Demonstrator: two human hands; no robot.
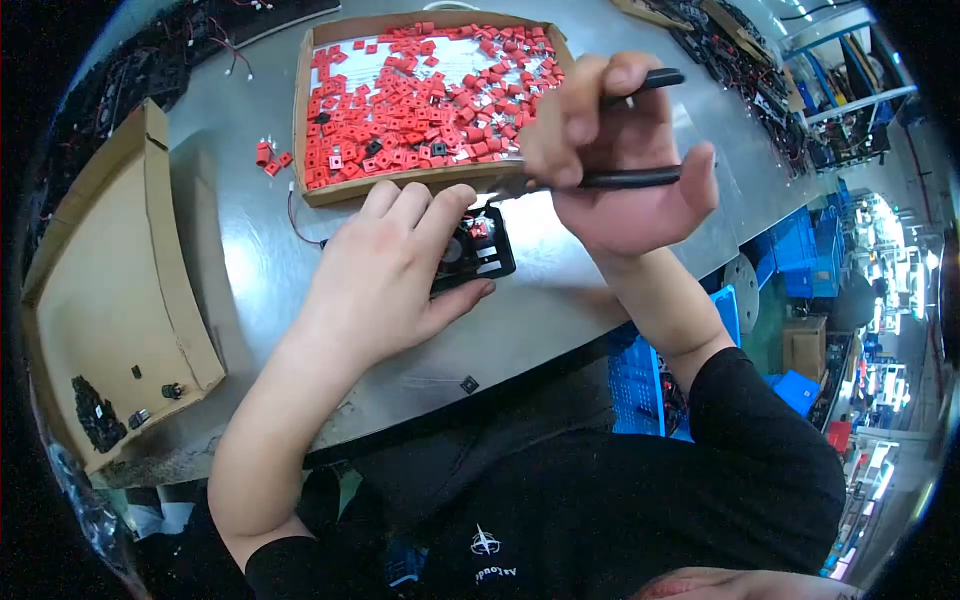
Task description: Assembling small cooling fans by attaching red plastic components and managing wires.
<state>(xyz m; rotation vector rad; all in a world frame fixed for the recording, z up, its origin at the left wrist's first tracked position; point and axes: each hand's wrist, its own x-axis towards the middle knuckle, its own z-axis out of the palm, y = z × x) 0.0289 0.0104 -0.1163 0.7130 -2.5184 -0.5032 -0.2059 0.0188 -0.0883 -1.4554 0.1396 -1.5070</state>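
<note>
My left hand (390,250) lies over a black plastic housing (505,255) on the metal table, its fingers along the far side and its thumb at the near edge. A small red part and whitish contacts show inside the housing; my palm covers the rest. In my right hand (620,170) are black-handled pliers (635,179), the handles spread apart and the metal jaws pointing left toward the housing. The jaws are blurred, and I cannot tell whether they touch anything. A thin dark red wire (292,212) runs out to the left of the housing.
Beyond my hands stands a shallow cardboard tray (300,120) of many small red parts. Loose red pieces (265,155) lie left of it. A larger cardboard box (160,250) holds a few black parts. A small black square piece (469,384) sits near the table's front edge.
</note>
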